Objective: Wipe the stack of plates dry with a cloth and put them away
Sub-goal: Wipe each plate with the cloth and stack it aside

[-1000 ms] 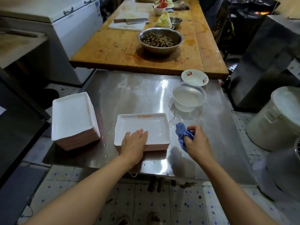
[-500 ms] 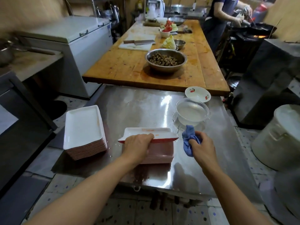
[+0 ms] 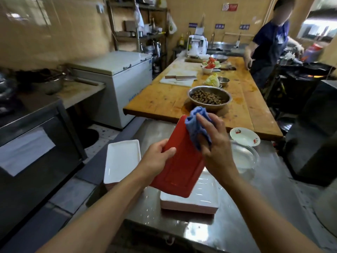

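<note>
Left hand (image 3: 158, 157) grips the lower left edge of a red-backed plate (image 3: 179, 161), thumb over the rim, holding it tilted up off the steel table (image 3: 273, 198) with its underside facing us. Right hand (image 3: 214, 143) has its fingers curled around a bunched blue cloth (image 3: 196, 125), pressing it against the plate's upper right edge. So the wiping step is in hand, on the back of this one plate.

Directly beneath the plate sits the short stack (image 3: 191, 203) waiting its turn, white faces up, water beads on the table around it. To the plate's left stands the taller stack (image 3: 122, 161), likely the finished pile. To the plate's right, a clear bowl (image 3: 244, 157) and, beyond that, a small flowered dish (image 3: 244, 136). Behind the plate runs the wooden counter (image 3: 164, 99) with a metal bowl (image 3: 209, 96) of food.

Next move, by my reckoning: drag the cloth down the red back, flip to dry the white face, then set it on the left stack. A wet rim calls for a firm left grip.
</note>
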The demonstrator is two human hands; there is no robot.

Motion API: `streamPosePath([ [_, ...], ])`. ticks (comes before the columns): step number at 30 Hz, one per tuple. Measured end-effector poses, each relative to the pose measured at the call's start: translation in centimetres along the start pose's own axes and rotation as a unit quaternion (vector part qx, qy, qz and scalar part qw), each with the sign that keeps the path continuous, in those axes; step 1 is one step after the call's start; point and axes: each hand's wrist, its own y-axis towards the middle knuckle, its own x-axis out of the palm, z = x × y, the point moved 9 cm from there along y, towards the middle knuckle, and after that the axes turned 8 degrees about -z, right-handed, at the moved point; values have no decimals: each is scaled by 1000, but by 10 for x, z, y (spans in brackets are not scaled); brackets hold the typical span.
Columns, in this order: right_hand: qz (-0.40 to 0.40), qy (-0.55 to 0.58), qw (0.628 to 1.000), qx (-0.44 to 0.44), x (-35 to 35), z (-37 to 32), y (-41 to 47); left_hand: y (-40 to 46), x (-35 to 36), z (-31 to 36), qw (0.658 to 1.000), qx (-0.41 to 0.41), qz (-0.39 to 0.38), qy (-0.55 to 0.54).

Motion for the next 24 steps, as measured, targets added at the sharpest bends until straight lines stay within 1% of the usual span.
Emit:
streamPosePath([
  [2, -48, -47, 996, -52, 21, -21, 8, -7, -1, 5, 999, 5, -5, -41],
  [3, -54, -78, 993, -70, 28, -28, 10, -10, -2, 7, 998, 8, -5, -65],
  [6, -47, -144, 984, -93, 37, -35, 13, -17, -9, 12, 996, 20, 1, -91],
  [8, -48, -159, 982, -90, 38, -30, 12, -21, -12, 13, 993, 27, 1, -116],
  [11, -44, -140, 989, -21, 30, -4, 8, -26, -17, 12, 985, 30, 9, -170],
  [13, -36, -95, 994, 42, 24, 13, 4, -27, -18, 11, 982, 33, 14, -184],
  [15, -27, -51, 995, 85, 21, 19, 4, -27, -16, 10, 980, 33, 16, -194],
  [20, -14, 12, 989, 146, 26, 15, -3, -17, -12, 13, 965, 45, 40, -253],
  [24, -37, 26, 985, 166, 34, 12, -38, -8, -22, 20, 947, 70, 81, -302],
])
